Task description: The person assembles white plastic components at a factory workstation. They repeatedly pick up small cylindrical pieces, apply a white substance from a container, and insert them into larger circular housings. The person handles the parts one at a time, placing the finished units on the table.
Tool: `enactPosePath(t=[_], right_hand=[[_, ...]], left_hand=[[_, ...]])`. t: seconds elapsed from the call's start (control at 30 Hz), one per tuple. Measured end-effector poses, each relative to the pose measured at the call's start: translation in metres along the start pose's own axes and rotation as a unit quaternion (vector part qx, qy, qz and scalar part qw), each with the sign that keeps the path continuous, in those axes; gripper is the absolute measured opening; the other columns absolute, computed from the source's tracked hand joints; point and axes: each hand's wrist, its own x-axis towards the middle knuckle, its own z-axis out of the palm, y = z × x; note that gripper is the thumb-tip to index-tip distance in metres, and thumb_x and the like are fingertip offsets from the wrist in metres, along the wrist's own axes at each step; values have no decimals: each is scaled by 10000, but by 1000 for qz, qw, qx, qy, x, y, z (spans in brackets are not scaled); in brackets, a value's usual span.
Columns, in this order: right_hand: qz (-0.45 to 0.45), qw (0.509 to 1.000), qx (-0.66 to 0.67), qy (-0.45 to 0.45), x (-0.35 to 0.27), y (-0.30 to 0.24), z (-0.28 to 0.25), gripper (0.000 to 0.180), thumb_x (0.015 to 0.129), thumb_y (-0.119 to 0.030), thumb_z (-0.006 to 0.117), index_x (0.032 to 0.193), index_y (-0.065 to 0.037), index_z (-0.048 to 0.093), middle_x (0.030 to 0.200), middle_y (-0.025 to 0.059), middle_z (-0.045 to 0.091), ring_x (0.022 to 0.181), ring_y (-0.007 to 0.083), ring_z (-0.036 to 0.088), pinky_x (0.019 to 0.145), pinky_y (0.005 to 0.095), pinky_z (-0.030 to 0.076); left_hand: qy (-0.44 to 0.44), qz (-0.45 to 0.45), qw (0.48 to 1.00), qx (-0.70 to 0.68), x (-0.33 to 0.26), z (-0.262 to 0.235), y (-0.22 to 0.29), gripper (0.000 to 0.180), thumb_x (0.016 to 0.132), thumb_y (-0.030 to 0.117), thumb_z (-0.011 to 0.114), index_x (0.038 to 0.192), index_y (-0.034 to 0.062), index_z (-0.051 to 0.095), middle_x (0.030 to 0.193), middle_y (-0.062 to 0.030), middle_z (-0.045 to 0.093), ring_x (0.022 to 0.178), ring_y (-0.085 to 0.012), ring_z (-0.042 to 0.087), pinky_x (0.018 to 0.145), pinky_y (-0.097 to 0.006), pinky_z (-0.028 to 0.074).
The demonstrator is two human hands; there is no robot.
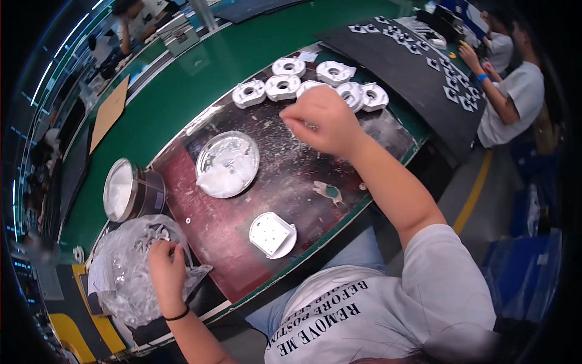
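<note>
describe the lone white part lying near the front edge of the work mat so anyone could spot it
Start at the dark work mat on the green table. Near its front edge, below the round dish of white paste, lies a single white part. Unlike the cluster of round white parts at the far edge, it lies alone, showing a flat squarish face with small holes.

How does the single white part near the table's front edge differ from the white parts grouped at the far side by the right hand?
The single white part lies alone with its flat, smooth back up, showing only small holes; the grouped parts lie close together, open side up, showing a round central bore. The single part is untouched; the right hand hovers at the group. The left hand is in a clear bag. Both are white, rounded castings.
</note>
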Motion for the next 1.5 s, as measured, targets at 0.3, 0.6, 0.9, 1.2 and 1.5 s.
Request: enactPosePath(t=[0.3, 0.6, 0.9, 1.2, 1.5], right_hand=[[20, 995, -75, 68, -6, -3, -87, 95, 717, -38, 678, 808, -61, 666, 721, 61, 622, 684, 222, 589, 643, 321, 463], [19, 986, 146, -81, 31, -64, -49, 137, 769, -59, 676, 904, -39, 665, 863, 87, 630, 798, 244, 587, 752, 347, 466], [-1, 929, 299, -217, 25, -102, 24, 209, 809, -167, 662, 989, -64, 633, 924, 87, 641, 894, 269, 605, 785, 380, 489], [-24, 953, 201, -223, 35, -78, 49, 154, 798, -126, 599, 936, -64, 629, 907, 108, 631, 905, 289, 591, 793, 388, 470], [66, 969, 118, -206, 3, -3, 37, 107, 786, -92, 656, 886, -70, 623, 898, 68, 612, 874, 267, 565, 780, 367, 458]], left_hand=[[113, 101, 988, -15, -1, -7, 6, 117, 810, 84, 625, 784, -25, 589, 772, -113, 537, 750, -280, 528, 713, -354, 418], [76, 59, 918, -384, -3, -14, 51, 126, 880, 101, 582, 813, -1, 552, 780, -28, 495, 722, -117, 445, 668, -239, 362], [-41, 16, 755, -654, 14, 11, 105, 129, 958, 164, 503, 942, 39, 533, 823, 41, 479, 717, -29, 385, 640, -176, 310], [4, -38, 770, -637, 3, 23, 81, 230, 958, 139, 448, 1141, 12, 504, 976, -48, 544, 892, -123, 503, 847, -256, 406], [1, 8, 854, -520, -4, 34, 61, 271, 898, 82, 537, 1151, -13, 519, 1009, -78, 567, 914, -149, 553, 843, -278, 432]])
